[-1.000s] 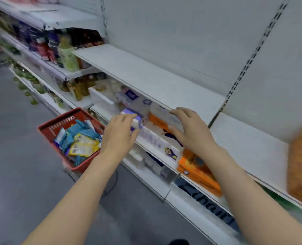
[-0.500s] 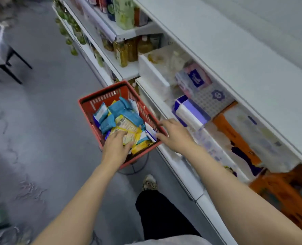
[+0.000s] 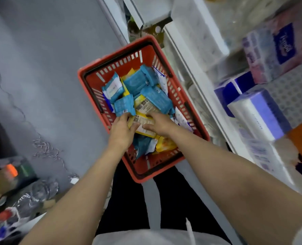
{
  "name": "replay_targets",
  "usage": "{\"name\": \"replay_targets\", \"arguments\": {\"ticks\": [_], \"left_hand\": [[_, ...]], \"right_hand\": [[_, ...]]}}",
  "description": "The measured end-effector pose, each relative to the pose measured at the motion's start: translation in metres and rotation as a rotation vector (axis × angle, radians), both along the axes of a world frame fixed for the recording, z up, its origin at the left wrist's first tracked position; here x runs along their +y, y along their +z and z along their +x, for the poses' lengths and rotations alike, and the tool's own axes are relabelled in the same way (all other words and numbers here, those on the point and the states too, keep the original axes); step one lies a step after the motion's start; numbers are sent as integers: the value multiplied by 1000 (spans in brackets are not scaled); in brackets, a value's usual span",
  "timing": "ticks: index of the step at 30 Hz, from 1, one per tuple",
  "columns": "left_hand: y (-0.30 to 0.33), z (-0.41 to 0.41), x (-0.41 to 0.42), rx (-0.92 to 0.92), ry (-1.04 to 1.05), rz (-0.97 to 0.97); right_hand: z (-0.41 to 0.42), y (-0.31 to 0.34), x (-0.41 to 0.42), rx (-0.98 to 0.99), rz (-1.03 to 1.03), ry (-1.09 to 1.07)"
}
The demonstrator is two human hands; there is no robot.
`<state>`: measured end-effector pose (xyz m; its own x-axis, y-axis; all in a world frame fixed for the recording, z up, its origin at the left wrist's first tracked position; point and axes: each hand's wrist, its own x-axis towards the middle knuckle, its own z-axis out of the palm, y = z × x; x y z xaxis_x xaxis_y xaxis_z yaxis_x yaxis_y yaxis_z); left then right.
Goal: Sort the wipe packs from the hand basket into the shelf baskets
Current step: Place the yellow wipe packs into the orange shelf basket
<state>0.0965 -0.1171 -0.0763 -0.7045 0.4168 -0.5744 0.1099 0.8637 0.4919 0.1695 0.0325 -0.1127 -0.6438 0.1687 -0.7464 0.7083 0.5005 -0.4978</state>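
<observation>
Both my hands are down in the red hand basket [image 3: 89,75]: my left hand [image 3: 121,129] and right hand [image 3: 158,124] pinch the same yellow wipe pack [image 3: 143,123] at the near end of the heap. Lifting it could drag the small blue pack [image 3: 124,106] overlapping it over the rim. The packs are soft, flat and glossy, piled loosely and crookedly

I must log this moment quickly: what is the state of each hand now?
Left hand: touches the yellow wipe pack in the red hand basket; grip cannot be told.
Right hand: rests on the same pack; grip cannot be told.
</observation>
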Motion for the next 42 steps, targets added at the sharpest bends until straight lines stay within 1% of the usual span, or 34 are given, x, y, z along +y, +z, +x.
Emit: {"name": "replay_targets", "arguments": {"ticks": [3,5,7,8,9,10,12,14,15,16,17,18,20,22,23,24,26,28,29,31,34,36,39,42], "left_hand": [[-10,-16,0,-60,-55,-6],[-13,-26,0,-96,-103,-5],[-15,-34,0,-135,-157,2],[-14,-38,1,-157,-170,1],[-13,-43,2,-177,-177,-5],[-11,-47,4,-199,-181,-12],[-5,-56,7,-316,-138,-29],[0,-64,13,-597,42,-24],[3,-66,15,-745,137,-16],[5,-67,18,-831,189,7],[7,-68,20,-850,201,28],[8,-69,21,-836,205,48],[9,-70,23,-755,173,87],[12,-67,24,-680,99,127],[13,-65,25,-661,73,140],[14,-63,25,-652,53,152],[14,-58,27,-634,27,179],[11,-55,29,-600,9,191],[7,-53,31,-579,5,195],[0,-50,38,-519,23,218],[-15,-55,49,-325,55,231],[-26,-62,56,-274,12,188],[-42,-68,65,-242,-103,55],[-48,-68,79,-268,-75,16]], "right_hand": [[-2,-14,-7,-29,-21,-97],[2,-19,-14,-62,35,-87],[7,-18,-19,-136,73,-56],[9,-14,-21,-141,83,-75],[11,-9,-22,-104,92,-129],[14,-4,-24,-21,107,-209],[21,12,-29,218,149,-367],[28,31,-31,416,182,-471],[31,38,-32,467,186,-485],[33,45,-32,484,178,-501],[33,51,-34,474,146,-548],[32,54,-35,449,87,-640],[28,60,-38,375,-82,-954],[22,63,-40,257,-264,-1259],[21,63,-40,204,-335,-1336],[20,61,-40,170,-375,-1349],[23,57,-40,117,-437,-1301],[28,51,-39,3,-528,-1245],[31,50,-37,-50,-529,-1211],[34,48,-32,-65,-405,-1198],[41,48,-21,-2,-100,-1207],[49,46,-14,24,-73,-1205],[58,44,-7,21,-95,-1142],[64,42,-3,22,-100,-1124]]}}
